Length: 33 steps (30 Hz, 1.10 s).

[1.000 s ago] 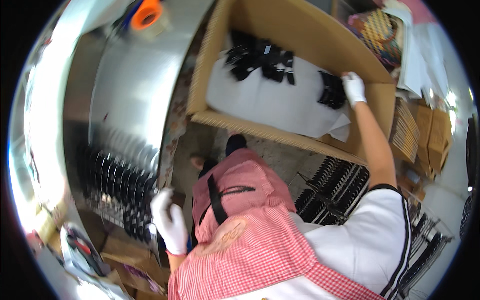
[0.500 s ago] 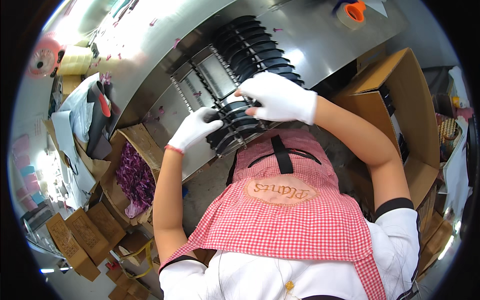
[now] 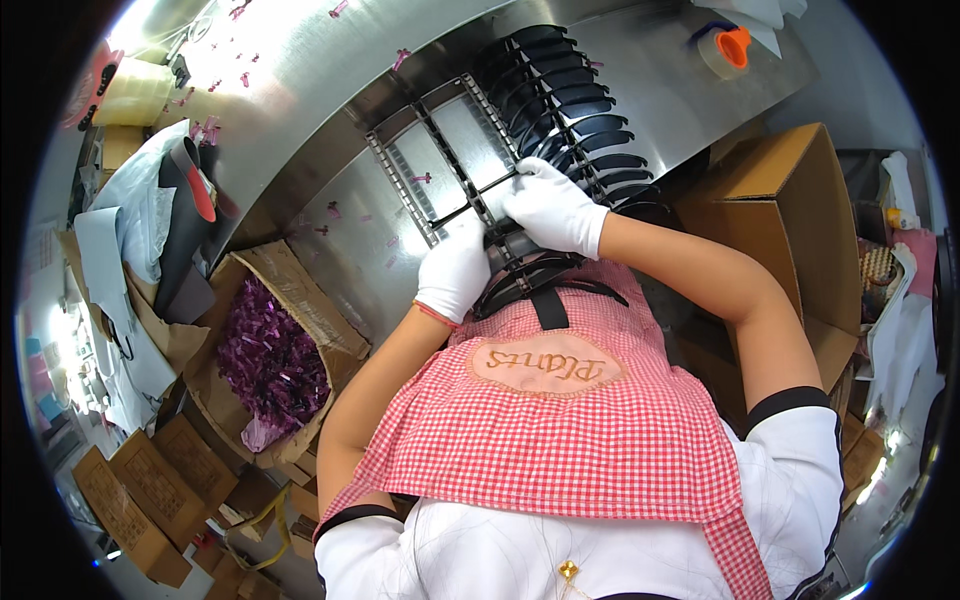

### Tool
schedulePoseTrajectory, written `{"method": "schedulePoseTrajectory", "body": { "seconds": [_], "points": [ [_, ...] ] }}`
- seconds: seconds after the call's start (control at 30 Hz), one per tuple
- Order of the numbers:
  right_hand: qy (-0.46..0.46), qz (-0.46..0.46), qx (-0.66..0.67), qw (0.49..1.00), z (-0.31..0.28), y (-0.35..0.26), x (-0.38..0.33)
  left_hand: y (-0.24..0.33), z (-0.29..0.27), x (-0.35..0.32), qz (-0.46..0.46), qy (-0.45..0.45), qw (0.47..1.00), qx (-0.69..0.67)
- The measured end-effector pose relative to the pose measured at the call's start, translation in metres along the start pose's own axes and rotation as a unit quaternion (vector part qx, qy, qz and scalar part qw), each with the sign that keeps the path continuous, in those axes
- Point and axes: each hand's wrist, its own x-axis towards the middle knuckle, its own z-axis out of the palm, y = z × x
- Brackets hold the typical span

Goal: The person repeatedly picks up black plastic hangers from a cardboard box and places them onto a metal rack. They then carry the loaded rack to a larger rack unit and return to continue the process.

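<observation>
Stainless steel bench (image 3: 330,110) carried a black plastic rack (image 3: 470,160) lying flat at its near edge, curved black pieces (image 3: 570,100) slotted along its right side. Rack judged light, thin-railed and somewhat flexible, best taken by the rails. Both gloved hands were bent down over its near end: left hand (image 3: 453,272) closed on the lower rail, right hand (image 3: 550,207) gripping the crossbar.

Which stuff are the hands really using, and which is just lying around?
Using: black slotted rack, row of black curved pieces, left hand, right hand.
Lying around: orange tape roll, box of purple bits, open cardboard box.
</observation>
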Motion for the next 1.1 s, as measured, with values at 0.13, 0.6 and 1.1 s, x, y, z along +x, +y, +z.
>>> {"method": "schedulePoseTrajectory", "body": {
  "seconds": [0.13,0.6,1.1],
  "points": [
    [0.258,-0.033,-0.061,0.964,-0.013,0.005,0.028,-0.002,-0.030,0.013,0.105,0.293,0.946,0.091],
    [-0.193,-0.063,0.046,0.978,-0.019,-0.010,-0.016,0.025,-0.007,-0.020,-0.085,-0.151,0.979,-0.110],
    [0.205,-0.088,0.006,0.975,0.043,-0.021,-0.063,0.025,0.034,-0.052,0.073,0.165,0.983,-0.015]
  ]
}}
